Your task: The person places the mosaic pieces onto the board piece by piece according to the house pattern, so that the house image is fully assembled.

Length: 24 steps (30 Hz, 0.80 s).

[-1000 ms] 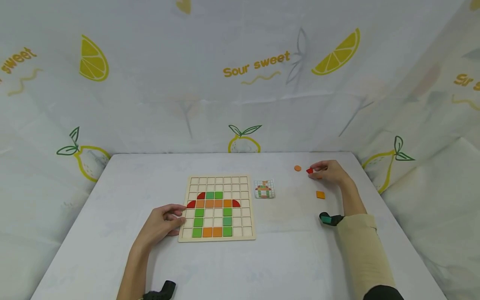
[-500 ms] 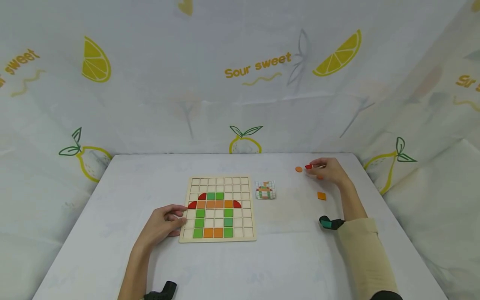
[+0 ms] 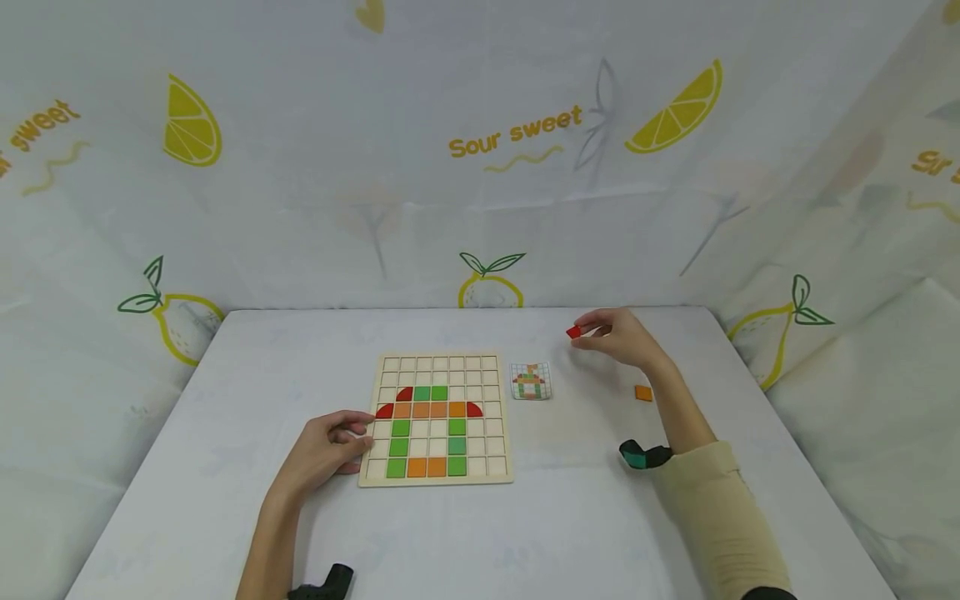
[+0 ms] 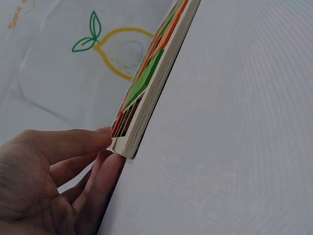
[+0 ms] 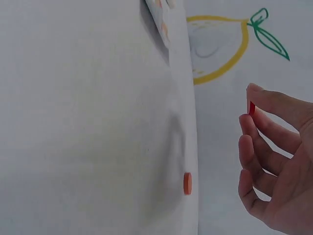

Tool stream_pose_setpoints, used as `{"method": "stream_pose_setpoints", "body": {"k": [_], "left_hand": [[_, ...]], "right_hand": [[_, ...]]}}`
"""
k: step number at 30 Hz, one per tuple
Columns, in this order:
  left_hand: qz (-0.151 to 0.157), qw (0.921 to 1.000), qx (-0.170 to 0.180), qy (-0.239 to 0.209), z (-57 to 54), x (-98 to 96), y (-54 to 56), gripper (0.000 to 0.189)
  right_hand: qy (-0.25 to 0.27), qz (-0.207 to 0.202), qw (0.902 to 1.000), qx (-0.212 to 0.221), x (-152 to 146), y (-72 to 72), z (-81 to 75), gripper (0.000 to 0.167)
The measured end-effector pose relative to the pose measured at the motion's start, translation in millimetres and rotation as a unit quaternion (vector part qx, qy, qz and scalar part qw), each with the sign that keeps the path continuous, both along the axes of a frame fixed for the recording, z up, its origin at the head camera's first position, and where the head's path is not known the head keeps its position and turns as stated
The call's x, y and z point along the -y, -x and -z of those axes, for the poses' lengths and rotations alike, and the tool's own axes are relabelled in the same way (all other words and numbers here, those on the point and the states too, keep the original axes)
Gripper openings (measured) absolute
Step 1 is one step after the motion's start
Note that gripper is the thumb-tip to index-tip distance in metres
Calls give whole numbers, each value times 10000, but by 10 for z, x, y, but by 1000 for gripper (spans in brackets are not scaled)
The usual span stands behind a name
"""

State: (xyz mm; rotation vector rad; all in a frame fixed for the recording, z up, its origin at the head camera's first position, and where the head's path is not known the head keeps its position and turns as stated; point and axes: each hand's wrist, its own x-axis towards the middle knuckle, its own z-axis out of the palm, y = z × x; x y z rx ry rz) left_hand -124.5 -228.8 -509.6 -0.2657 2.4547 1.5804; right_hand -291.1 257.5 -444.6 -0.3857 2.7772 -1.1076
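My left hand [image 3: 324,442] is at the left edge of a wooden grid board [image 3: 495,367]. In the left wrist view its thumb and fingers pinch the rim near a corner of the board [image 4: 146,112]. Green, orange and red flat tiles fill part of the grid. My right hand [image 3: 618,337] pinches a small red tile [image 3: 573,332] between thumb and fingertip, above the table's far right part. The right wrist view shows this red tile [image 5: 252,107] edge-on, its shape mostly hidden by the fingers.
A small pattern card [image 3: 531,381] lies right of the board. An orange square tile [image 3: 643,393] is on the white table near my right forearm. An orange tile [image 5: 188,183] lies by the table edge in the right wrist view. A printed cloth [image 3: 300,167] hangs behind.
My right hand has moved left with the red tile, raising and turning it. It now covers the spots where an orange disc and another orange piece showed. The left hand stays put.
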Motion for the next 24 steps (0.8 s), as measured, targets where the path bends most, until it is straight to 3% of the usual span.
{"method": "stream_pose_setpoints", "body": {"k": [14,24], "left_hand": [[-6,10000,18,3,4,-5,-14,42],[-26,10000,14,16,-10,-11,-8,42]], "right_hand": [[189,-898,9957,-158,669,-185,-41,33],[217,-1370,9900,270,1088,-234,51,29]]}}
